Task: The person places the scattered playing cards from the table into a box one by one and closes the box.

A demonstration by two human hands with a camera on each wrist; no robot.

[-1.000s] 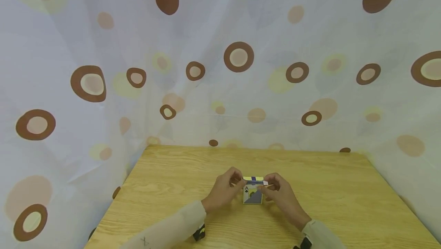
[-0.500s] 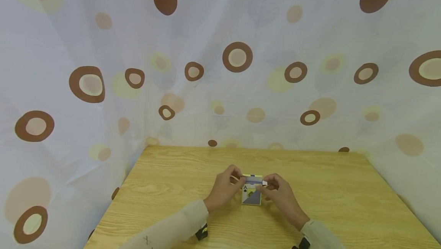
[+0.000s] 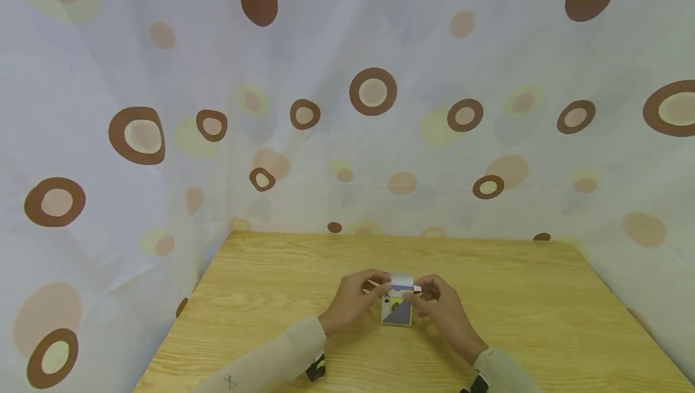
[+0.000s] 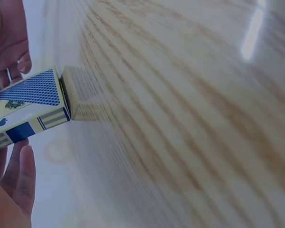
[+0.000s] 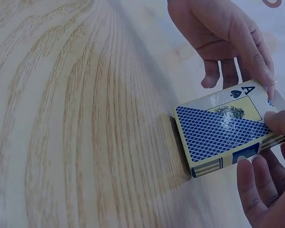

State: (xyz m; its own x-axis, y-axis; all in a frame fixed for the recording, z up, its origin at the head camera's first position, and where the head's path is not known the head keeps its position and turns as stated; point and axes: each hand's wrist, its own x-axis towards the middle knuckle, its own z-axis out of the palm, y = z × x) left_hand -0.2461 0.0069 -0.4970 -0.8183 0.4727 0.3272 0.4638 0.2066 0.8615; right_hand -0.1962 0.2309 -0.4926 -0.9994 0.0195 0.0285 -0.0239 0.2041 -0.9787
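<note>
A playing-card box (image 3: pixel 396 311) stands upright on the table, its ace-of-spades face toward me. Its raised lid flap (image 3: pixel 402 279) shows a pale surface at the top. My left hand (image 3: pixel 353 301) pinches the flap's left end between thumb and fingers. On the other side, my right hand (image 3: pixel 445 311) holds the box near its upper right corner, thumb on the front face; a small white side tab (image 3: pixel 417 288) sticks out there. Blue lattice print covers the lower part of the box (image 5: pixel 223 128) in the right wrist view. The left wrist view shows the box (image 4: pixel 31 102) between both hands.
The wood-grain table (image 3: pixel 271 272) extends around the box on all sides. A white curtain (image 3: pixel 326 49) with brown and beige circles hangs behind the table and along its sides. Dark wrist straps (image 3: pixel 316 369) show below the pale sleeves.
The lid flap has tilted, its yellow and blue edge giving way to a pale face. My left fingers have shifted slightly right over it. The right hand has stayed almost still.
</note>
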